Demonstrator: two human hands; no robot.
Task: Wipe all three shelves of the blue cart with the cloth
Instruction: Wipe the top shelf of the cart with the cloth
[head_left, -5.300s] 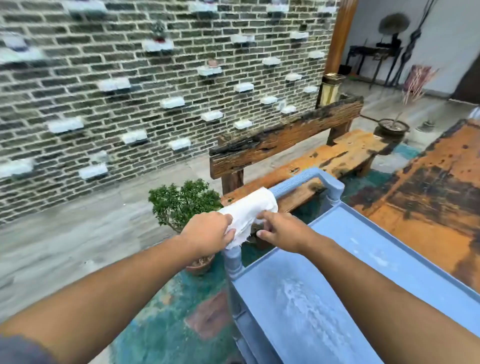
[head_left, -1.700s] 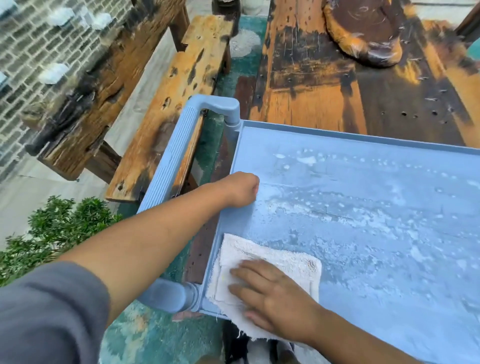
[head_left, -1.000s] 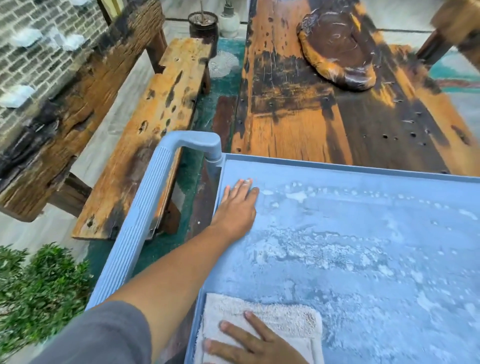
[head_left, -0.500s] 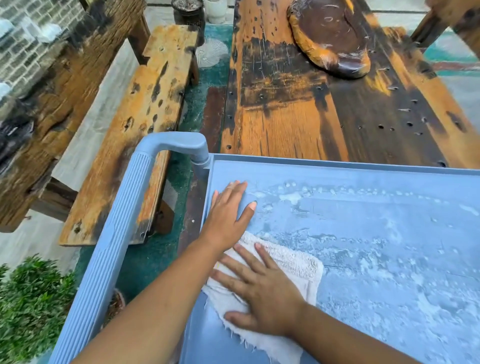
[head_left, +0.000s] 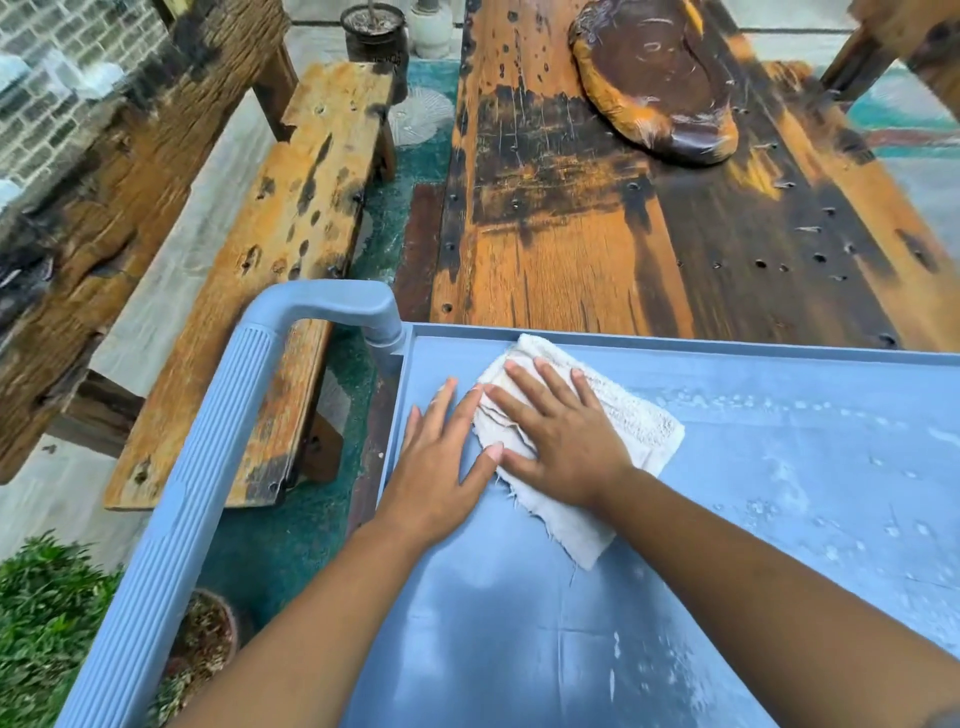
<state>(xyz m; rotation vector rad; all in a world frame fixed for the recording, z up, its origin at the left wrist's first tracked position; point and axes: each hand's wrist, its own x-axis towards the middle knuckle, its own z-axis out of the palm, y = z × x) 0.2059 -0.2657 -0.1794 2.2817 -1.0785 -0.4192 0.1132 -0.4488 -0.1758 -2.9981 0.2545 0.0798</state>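
The blue cart's top shelf (head_left: 519, 649) fills the lower right of the head view, with its ribbed handle (head_left: 208, 447) at the left. A white cloth (head_left: 639, 426) lies in the shelf's far left corner. My right hand (head_left: 556, 441) presses flat on the cloth with spread, straight fingers. My left hand (head_left: 441, 467) rests flat on the bare shelf just left of the cloth, fingers straight. The strip of shelf near me looks clean; white powdery residue (head_left: 831, 493) covers the right part. The lower shelves are hidden.
A worn wooden table (head_left: 597, 208) butts against the cart's far edge, with a dark wooden slab (head_left: 654, 78) on it. A wooden bench (head_left: 291, 234) stands to the left. A potted green plant (head_left: 47, 623) sits at the lower left, beside the handle.
My right hand has pushed the cloth from the near edge up to the shelf's far left corner, leaving a clean strip behind. My left hand has stayed flat at the left rim.
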